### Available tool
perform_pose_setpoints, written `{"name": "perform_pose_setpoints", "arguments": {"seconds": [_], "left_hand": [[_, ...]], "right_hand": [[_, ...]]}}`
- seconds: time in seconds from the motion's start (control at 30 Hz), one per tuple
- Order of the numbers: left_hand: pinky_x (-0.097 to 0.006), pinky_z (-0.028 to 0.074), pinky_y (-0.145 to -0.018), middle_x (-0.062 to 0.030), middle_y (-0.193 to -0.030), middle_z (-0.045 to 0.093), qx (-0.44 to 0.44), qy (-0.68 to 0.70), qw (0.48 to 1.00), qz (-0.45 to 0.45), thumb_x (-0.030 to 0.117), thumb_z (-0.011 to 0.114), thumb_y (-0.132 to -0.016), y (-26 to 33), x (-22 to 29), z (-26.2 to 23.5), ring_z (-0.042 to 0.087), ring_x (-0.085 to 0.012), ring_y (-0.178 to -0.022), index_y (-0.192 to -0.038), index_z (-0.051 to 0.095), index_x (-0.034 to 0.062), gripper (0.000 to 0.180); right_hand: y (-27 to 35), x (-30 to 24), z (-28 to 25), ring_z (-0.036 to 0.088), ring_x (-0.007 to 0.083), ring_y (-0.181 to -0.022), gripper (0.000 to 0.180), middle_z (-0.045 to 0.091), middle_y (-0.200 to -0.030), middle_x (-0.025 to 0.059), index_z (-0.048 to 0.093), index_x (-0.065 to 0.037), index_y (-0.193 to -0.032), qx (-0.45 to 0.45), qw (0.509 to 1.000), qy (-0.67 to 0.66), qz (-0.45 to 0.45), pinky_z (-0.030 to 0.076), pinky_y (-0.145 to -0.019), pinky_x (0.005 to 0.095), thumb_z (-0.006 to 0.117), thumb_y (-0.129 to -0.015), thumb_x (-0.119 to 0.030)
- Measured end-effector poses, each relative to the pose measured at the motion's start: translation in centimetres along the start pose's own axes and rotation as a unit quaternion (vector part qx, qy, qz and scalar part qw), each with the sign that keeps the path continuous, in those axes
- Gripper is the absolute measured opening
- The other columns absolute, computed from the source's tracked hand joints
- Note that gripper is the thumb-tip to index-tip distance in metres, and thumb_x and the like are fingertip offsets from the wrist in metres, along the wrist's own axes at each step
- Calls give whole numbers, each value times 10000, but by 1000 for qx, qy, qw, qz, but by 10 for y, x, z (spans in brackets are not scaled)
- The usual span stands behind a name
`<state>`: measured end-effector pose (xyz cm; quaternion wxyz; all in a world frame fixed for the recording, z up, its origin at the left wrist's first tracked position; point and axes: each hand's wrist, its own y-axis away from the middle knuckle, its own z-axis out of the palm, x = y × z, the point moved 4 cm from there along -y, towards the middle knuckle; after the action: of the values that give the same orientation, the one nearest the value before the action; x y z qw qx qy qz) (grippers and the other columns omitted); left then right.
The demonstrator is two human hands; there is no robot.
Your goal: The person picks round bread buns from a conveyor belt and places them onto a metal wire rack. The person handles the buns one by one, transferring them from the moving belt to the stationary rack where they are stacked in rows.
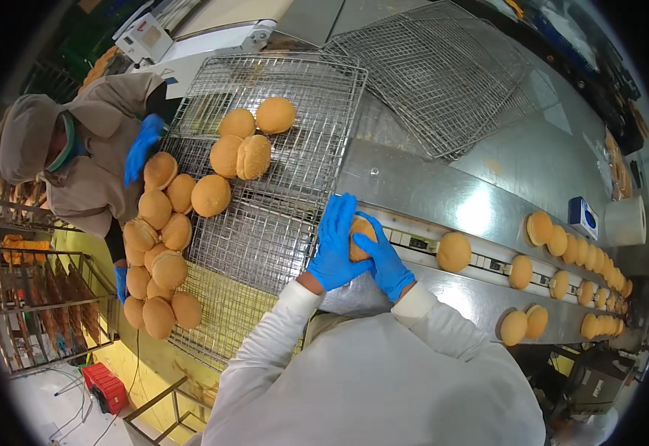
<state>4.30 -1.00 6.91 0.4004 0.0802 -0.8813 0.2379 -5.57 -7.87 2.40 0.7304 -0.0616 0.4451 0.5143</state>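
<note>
"Two blue-gloved hands around one bun (pixel 361 236), right in the middle! Left hand (pixel 337 241) lies along its nine o'clock side, fingers straight and together, tips up at twelve."

"And the right hand (pixel 387 260)?"

"Comes in from four o'clock, fingers bent towards ten, so the bun is pressed between the pair. Gloves cover much of it; I can't tell whether its underside rests on anything."

"Which way does it point?"

"No long axis, it's round! The belt (pixel 482 262) has one, though: from the hands off between three and four o'clock, sunk into the steel counter (pixel 384 178)."

"Nearest bun out there?"

"That belt bun (pixel 454 251), three o'clock from the right hand, the nearer of the two. Near, but not touching."

"And off the left?"

"Loose buns (pixel 211 195) on wire racks (pixel 317 97), nine to ten o'clock, with a co-worker's hand (pixel 144 149) beside them."
</note>
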Motion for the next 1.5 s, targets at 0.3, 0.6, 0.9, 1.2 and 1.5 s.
{"name": "perform_pose_setpoints", "arguments": {"seconds": [0.3,0.6,0.9,1.2,1.5], "left_hand": [[-507,375,-1065,-202,-1457,398,214,-429,846,-231,348,876,-688,-69,-120,-129,442,-403,-1292,-1488,348,113,987],[-447,495,-951,-146,-1242,567,325,-33,930,-171,215,850,-715,-58,-133,-102,593,-319,-1094,-1316,531,77,695],[-443,450,-1007,-201,-1229,584,-85,-49,977,-188,238,772,-806,-18,-42,94,551,-339,-1188,-1242,579,20,524],[-495,465,-960,-251,-1306,517,336,-392,770,-376,432,706,-848,47,-109,-168,577,-410,-1105,-1362,459,0,716],[-442,464,-990,-204,-1338,471,433,-47,804,-404,241,841,-750,70,-150,-165,525,-325,-1184,-1348,413,-23,782]], "right_hand": [[49,-57,-107,550,204,-1119,395,569,-1223,107,540,-42,-1236,313,907,242,-145,453,-959,339,670,-919,-240],[81,-66,-142,575,202,-916,293,596,-1022,73,595,-36,-1114,415,767,379,-310,478,-820,329,707,-874,-162],[46,-73,-95,564,136,-989,221,604,-1072,46,588,-28,-1132,292,870,271,-290,472,-873,279,626,-923,-89],[-88,-63,37,618,158,-963,249,656,-1010,62,623,-30,-1134,24,945,262,-197,489,-882,294,647,-921,-156],[-239,-15,179,554,367,-1168,863,573,-1250,224,548,14,-1290,143,673,699,-193,438,-1007,451,696,-747,-640]]}}
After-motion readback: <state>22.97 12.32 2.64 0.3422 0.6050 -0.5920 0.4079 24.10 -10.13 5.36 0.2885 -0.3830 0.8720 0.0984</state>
